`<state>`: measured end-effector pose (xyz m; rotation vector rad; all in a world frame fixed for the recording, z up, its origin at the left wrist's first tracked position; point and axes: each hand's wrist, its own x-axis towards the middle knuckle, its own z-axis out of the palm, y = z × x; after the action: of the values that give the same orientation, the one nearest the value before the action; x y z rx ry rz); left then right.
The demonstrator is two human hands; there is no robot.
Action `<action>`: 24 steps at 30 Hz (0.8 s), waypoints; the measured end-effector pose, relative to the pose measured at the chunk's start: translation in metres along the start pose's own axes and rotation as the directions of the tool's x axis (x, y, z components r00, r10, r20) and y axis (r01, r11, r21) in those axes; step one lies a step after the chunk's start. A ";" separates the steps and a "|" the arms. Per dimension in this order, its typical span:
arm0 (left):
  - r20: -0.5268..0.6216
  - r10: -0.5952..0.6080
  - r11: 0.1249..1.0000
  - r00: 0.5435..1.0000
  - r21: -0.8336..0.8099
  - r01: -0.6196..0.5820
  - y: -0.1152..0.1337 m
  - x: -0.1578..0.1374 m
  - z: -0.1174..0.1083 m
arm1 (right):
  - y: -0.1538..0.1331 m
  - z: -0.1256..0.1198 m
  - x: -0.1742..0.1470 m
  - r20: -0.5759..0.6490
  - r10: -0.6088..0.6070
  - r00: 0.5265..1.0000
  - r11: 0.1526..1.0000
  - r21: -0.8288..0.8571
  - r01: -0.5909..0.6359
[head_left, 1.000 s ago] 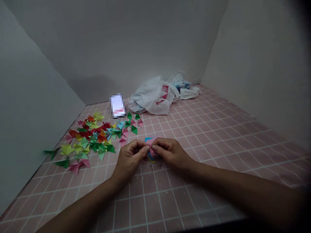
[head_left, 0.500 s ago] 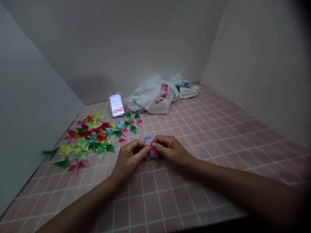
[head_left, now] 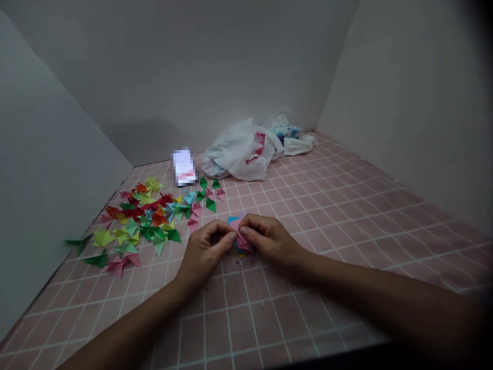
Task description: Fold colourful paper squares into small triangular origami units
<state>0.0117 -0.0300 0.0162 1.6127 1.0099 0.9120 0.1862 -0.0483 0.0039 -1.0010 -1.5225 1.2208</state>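
Between my two hands is a small piece of pink origami paper (head_left: pixel 240 237). My left hand (head_left: pixel 208 246) pinches its left side between thumb and forefinger. From the other side my right hand (head_left: pixel 267 239) grips it the same way, fingers curled. Just behind and below lies a small stack of coloured paper squares (head_left: pixel 233 220), with blue, purple and yellow edges showing. My fingers hide much of the pink piece, so its exact folds cannot be made out.
Many folded paper cranes (head_left: pixel 148 216) in red, green, yellow, pink and blue spread over the left of the pink checked surface (head_left: pixel 346 205). A lit phone (head_left: pixel 185 167) stands behind them. White plastic bags (head_left: pixel 246 151) lie against the back wall, a crumpled tissue-like white piece (head_left: pixel 298 146) beside them.
Almost nothing differs. Both hands keep their pinch on the pink paper, and the whole view has shifted very slightly.
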 end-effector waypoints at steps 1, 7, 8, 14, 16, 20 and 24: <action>-0.002 0.001 1.000 1.000 -0.010 -0.001 0.000 0.000 0.000 | 0.000 0.000 0.000 0.006 0.025 1.000 0.999 0.036 -0.025; -0.010 -0.007 0.999 1.000 -0.039 0.007 -0.002 0.000 0.001 | 0.001 -0.002 0.003 -0.003 0.038 0.999 0.997 0.060 -0.038; -0.015 0.006 1.000 1.000 -0.028 -0.007 -0.003 0.000 0.001 | 0.002 -0.002 0.003 -0.005 0.042 0.999 0.997 0.059 -0.042; -0.004 0.158 0.972 0.987 0.179 -0.155 -0.008 -0.002 -0.002 | 0.001 0.000 0.001 -0.030 0.049 0.998 0.998 0.044 -0.048; 0.014 0.231 0.942 0.973 0.246 -0.228 -0.008 -0.002 -0.003 | 0.000 0.000 0.001 -0.020 0.055 0.998 0.997 0.060 -0.054; 0.045 0.340 0.889 0.939 0.310 -0.337 -0.007 -0.002 -0.003 | 0.000 -0.001 0.001 -0.025 0.053 0.998 0.997 0.058 -0.051; 0.050 0.397 0.853 0.916 0.347 -0.389 -0.006 -0.002 -0.004 | -0.001 -0.002 0.001 -0.026 0.037 0.999 0.999 0.040 -0.036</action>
<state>0.0063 -0.0294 0.0106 2.1729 0.9077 1.0648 0.1878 -0.0474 0.0053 -1.0191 -1.4595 1.2544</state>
